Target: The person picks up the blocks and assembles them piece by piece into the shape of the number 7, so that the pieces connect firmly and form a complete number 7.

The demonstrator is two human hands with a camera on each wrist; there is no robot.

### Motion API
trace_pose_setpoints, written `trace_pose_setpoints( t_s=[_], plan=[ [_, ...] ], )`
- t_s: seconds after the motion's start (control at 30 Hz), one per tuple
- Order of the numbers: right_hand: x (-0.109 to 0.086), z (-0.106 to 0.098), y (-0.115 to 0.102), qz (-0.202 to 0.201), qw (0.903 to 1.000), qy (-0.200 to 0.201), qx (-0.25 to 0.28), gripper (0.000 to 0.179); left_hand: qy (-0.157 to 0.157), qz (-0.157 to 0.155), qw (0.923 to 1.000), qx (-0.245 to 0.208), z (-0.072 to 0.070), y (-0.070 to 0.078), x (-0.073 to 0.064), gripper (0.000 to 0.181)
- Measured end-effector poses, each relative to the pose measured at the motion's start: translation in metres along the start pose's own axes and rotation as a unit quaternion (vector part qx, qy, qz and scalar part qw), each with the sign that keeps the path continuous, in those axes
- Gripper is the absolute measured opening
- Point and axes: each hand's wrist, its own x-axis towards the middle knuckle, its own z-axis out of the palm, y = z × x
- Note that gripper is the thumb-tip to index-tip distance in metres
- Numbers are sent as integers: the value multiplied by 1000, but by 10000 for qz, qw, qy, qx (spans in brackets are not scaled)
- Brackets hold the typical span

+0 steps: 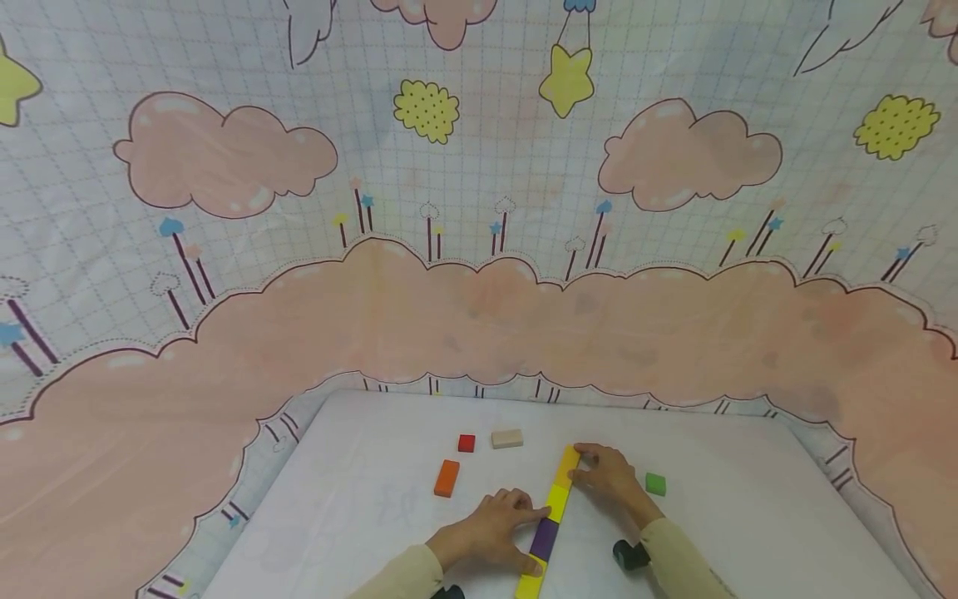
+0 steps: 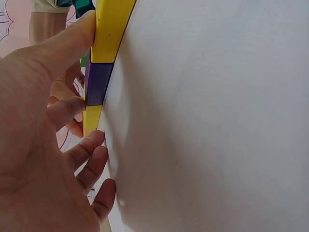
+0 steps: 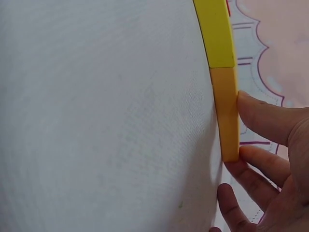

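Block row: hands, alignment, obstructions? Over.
Left hand and right hand touching block row, the right at its far end. Set end to end, roughly straight. Loose blocks apart, nothing visibly in the way.

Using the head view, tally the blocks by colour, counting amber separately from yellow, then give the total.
Yellow blocks: 2
Amber block: 1
Purple block: 1
Orange block: 1
Red block: 1
Beige block: 1
Green block: 1
Total in view: 8
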Motion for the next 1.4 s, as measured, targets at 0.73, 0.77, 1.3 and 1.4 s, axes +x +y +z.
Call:
trace_pose_setpoints(
  t_s=[0.73, 0.77, 1.3, 1.4],
  plan=[
    [-4, -1, -1, -64, 10000, -55, 34, 52, 253, -46, 9992, 312, 5, 7, -9, 67],
    [-3, 0, 0, -47, 10000, -57, 45, 52, 262, -51, 9992, 313, 6, 7, -9, 66],
    [-7, 4, 5, -83, 9996, -2, 262, 54, 305, -184, 9993, 83, 7, 12, -10, 60],
    [-8, 3, 5, -122, 9995, 28, 301, 54, 295, -220, 9993, 49, 7, 11, -8, 59]
  ],
)
